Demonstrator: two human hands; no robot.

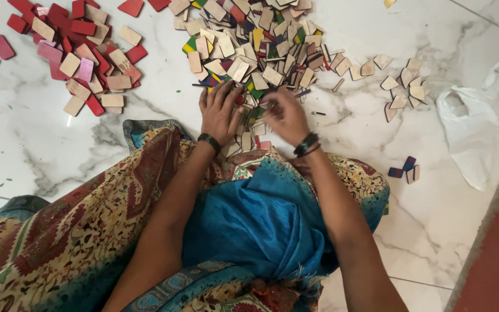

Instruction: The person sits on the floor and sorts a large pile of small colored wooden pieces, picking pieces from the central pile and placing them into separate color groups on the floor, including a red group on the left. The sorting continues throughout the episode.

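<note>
Both forearms are bare, without sleeves. The left wrist wears a dark beaded bracelet (209, 142); the right wrist wears stacked dark bangles (306, 144). A patterned red-and-cream paisley cloth (76, 231) with blue border drapes the lap, over bright blue fabric (255, 225).

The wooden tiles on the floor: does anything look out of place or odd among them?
Mostly no. Both hands rest in the big mixed pile, and a red and pink pile lies apart. Only a few dark tiles lie alone, near the white plastic bag.
</note>
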